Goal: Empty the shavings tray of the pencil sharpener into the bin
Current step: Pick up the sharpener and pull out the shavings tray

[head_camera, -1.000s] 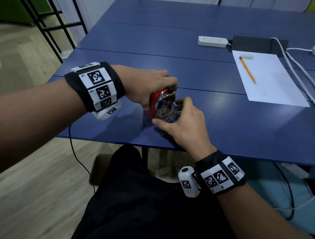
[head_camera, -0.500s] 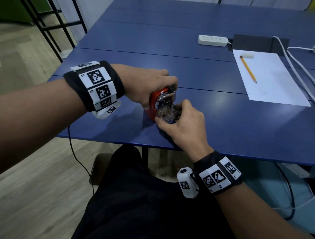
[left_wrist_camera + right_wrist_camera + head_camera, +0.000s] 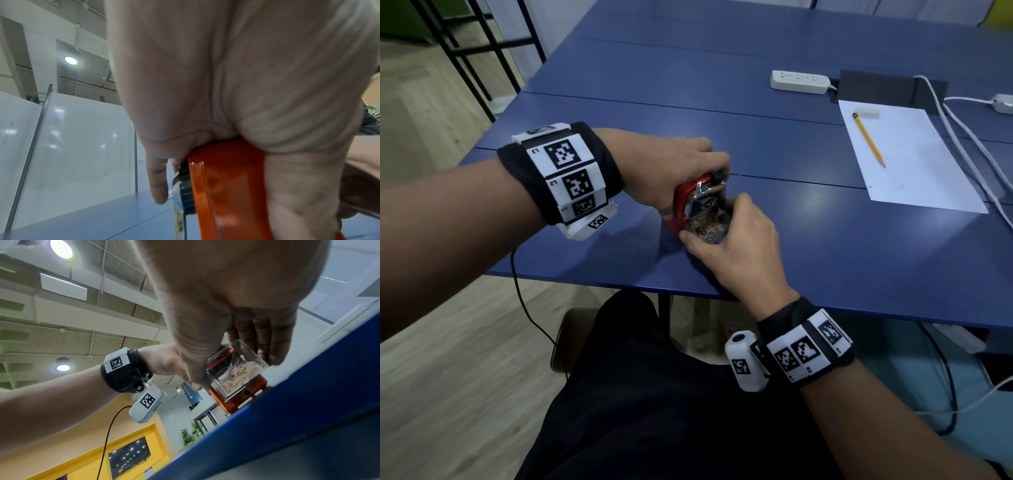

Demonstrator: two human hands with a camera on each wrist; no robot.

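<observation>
Gripping sharpener and clear tray, both hands' fingers work above blue table

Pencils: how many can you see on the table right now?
1. A yellow pencil lies on the white paper sheet at the table's far right, beside a small white eraser. Another could be hidden behind the hands or the sharpener.

- Head view looks down over the table.
- Both wrist views look up from table height, sharing the sharpener close up.
</observation>
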